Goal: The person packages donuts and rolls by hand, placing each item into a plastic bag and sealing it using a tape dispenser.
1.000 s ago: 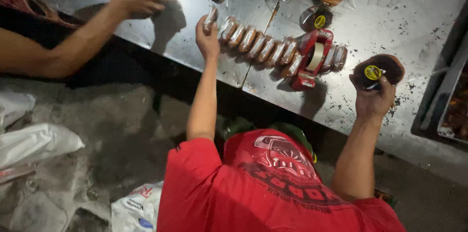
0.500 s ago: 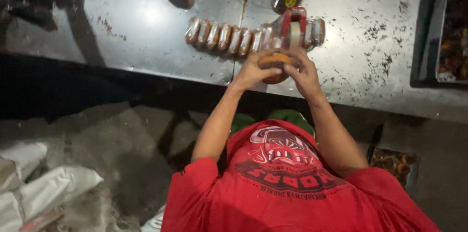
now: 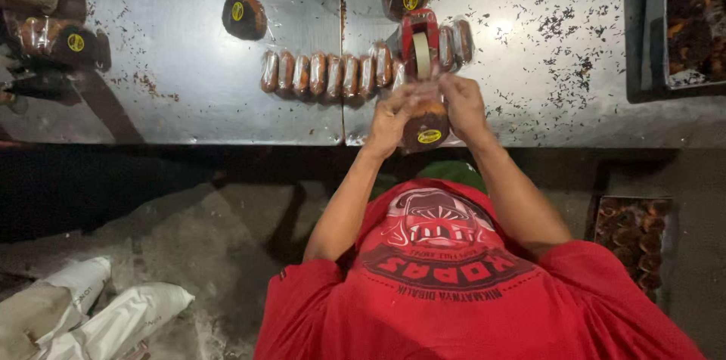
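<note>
**Wrapped cake held right at the counter's near edge**

Both hands pinch one wrapped brown cake point(image 3: 427, 124) with a yellow sticker, the left hand point(image 3: 391, 119) and right hand point(image 3: 463, 105) closed on its plastic, just below the red tape dispenser point(image 3: 420, 44). Held over the near edge of the counter point(image 3: 189, 95), it could drop to the floor if the slick wrap slips. The fingertips are hidden behind the wrap. The dark tray point(image 3: 692, 20) at the far right corner is cut off, its contents murky.

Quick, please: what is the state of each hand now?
Left hand: closed on the wrapped cake.
Right hand: closed on the same wrapped cake.
</note>
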